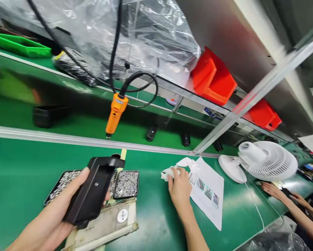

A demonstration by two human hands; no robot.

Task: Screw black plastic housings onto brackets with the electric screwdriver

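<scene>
My left hand (59, 212) is wrapped round a black plastic housing (95, 190), tilted above the bench, with a screw-like dot on its face. My right hand (180, 188) has its fingers curled on a crumpled white cloth or tissue (168, 173) beside a printed sheet (210, 195). Under the housing lies a worn, cream-edged fixture (106, 226) with a round white disc (122, 215) on it. Behind it are black trays of small metal parts, one (126, 184) in full view and another (63, 184) partly hidden by my left hand.
An orange electric screwdriver (116, 113) hangs on a black cable above the bench. A white fan (267, 160) stands at right, near a co-worker's hands (272, 191). Red bins (213, 78) and plastic bags (151, 38) fill the shelf overhead. Black parts (50, 115) lie behind the metal rail.
</scene>
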